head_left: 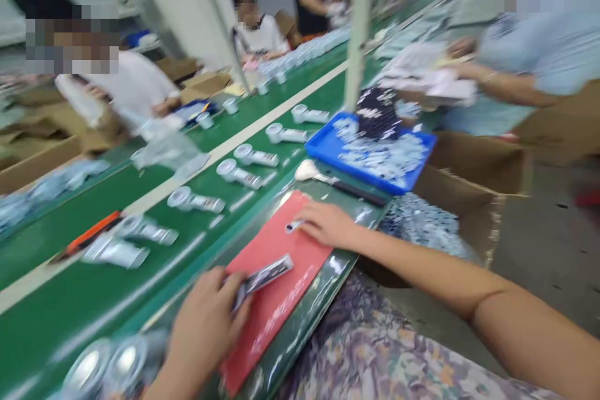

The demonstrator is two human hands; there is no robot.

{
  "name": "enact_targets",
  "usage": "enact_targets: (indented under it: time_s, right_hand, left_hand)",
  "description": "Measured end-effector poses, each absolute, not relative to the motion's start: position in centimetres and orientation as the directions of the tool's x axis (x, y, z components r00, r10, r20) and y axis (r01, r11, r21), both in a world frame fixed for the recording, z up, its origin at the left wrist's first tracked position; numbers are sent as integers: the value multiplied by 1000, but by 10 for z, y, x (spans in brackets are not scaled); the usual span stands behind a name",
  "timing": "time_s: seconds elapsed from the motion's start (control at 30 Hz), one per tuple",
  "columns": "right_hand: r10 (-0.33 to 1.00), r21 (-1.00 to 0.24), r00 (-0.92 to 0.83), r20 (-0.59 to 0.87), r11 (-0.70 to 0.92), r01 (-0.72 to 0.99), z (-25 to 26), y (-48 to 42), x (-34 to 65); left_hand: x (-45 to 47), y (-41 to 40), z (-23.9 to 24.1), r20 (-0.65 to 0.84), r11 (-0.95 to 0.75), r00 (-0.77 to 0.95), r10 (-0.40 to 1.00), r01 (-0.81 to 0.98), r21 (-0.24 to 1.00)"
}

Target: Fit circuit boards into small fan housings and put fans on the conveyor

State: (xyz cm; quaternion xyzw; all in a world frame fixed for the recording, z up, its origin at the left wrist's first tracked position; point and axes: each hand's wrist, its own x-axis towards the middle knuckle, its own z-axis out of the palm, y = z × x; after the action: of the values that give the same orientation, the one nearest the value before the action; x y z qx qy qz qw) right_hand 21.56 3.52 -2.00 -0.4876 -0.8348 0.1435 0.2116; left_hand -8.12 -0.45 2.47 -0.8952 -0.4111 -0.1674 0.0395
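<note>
On the red mat [290, 300]: the left hand [204, 331] and the right hand [328, 225] are both working at the near edge of the green conveyor belt [107, 287].
Left hand: is gripping a dark tube [262, 280], which is slanting across the mat.
Left fingers [218, 281]: are curling together around the tube's lower end, though blur is hiding exactly how they are placed.
Right hand: is lying palm down on the top of the mat, with the wrist just off its edge.
Right fingers [319, 215]: are resting close together, with the tips reaching a small white-tipped piece [294, 225]; whether they are pinching it cannot be told.
Belt: white-capped tubes [239, 172] are lying spaced apart in rows, and shiny round caps [87, 369] are sitting just beside the left hand.
Bench: a blue tray [328, 150] is holding a heap of silvery packets [379, 153], and a white-tipped tool [356, 190] is lying between the tray and the mat.
Nearby: a co-worker [515, 69] is handling pale sheets [426, 81] beyond the tray, and a cardboard box [469, 162] is standing beside the bench.
Below: floral cloth [365, 350] is showing under the right arm.
</note>
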Motion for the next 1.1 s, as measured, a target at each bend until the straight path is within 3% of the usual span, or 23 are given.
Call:
enact_targets:
  time_s: [0.1,0.17,0.37,0.5,0.6,0.67,0.77,0.83,0.97,1.1]
  right_hand:
    - [843,-570,-487,227,521,636,-13,32,205]
    - [813,-602,-535,228,550,579,-8,28,194]
    - [705,-519,-674,222,670,530,-4,10,149]
    - [689,-491,-680,251,696,524,-9,11,139]
    - [696,-553,-662,277,679,482,-14,13,144]
    - [735,-676,-625,262,602,425,-20,14,147]
    - [783,-838,-598,173,435,328,-27,14,148]
    - [784,-868,-613,99,369,332,-28,13,149]
    - [669,-792,-743,8,458,403,-20,8,155]
    - [628,-719,-777,31,554,419,-18,0,157]
  left_hand:
    - [-77,-18,5,142,-522,511,848,852,52]
    - [-75,-20,0,96,-473,465,880,877,82]
    - [-75,-28,8,219,-513,465,858,791,333]
    - [-75,-29,6,293,-530,443,847,733,427]
    - [-71,-28,4,284,-503,416,864,731,460]
    - [-69,-28,3,275,-478,391,878,736,480]
    - [-70,-31,4,286,-473,378,881,735,485]
    - [-71,-36,5,302,-502,403,864,733,459]
    - [-69,-55,5,282,-526,446,850,760,381]
    - [-59,-69,-2,270,-478,403,875,809,341]
